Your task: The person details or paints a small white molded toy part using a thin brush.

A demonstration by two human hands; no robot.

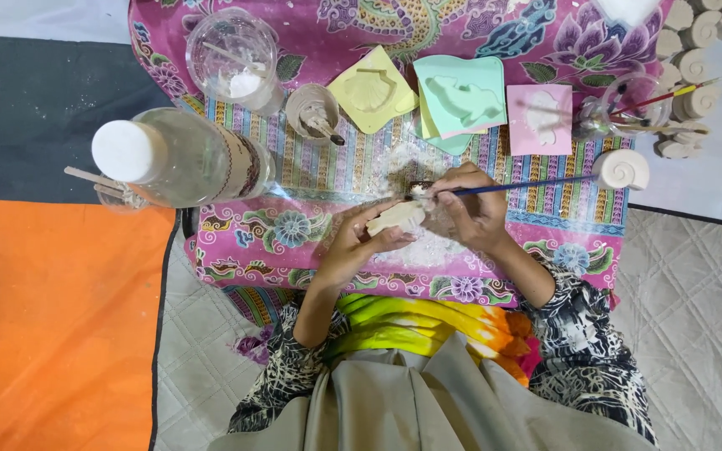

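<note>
- Head view: the left hand (351,246) has its grip closed around a small pale plaster piece (396,217), fingers under it and thumb along its near edge.
- The plaster piece is held just above the bench (236,250), which is covered with a pink patterned cloth, in front of the person's body and near the middle of the cloth.
- The right hand (474,210) has its grip closed on a thin blue-handled brush (528,184); the brush tip meets the upper right end of the plaster piece, and the handle runs off to the right.
- White powder or dust lies on the cloth under and around both hands.
- A white spiral shell cast (622,169) lies at the right edge of the cloth, touching or just beside the end of the brush handle.
- Behind the hands lie three flat moulds: a yellow one (371,90), a mint-green one (461,93) and a pink one (539,119).
- A small cup (312,113) with a stirrer stands left of the yellow mould.
- A clear bottle with a white cap (173,159) stands at the left, and a clear plastic tub (234,57) behind it.
- More shell casts (695,58) lie in a cluster at the far right.
</note>
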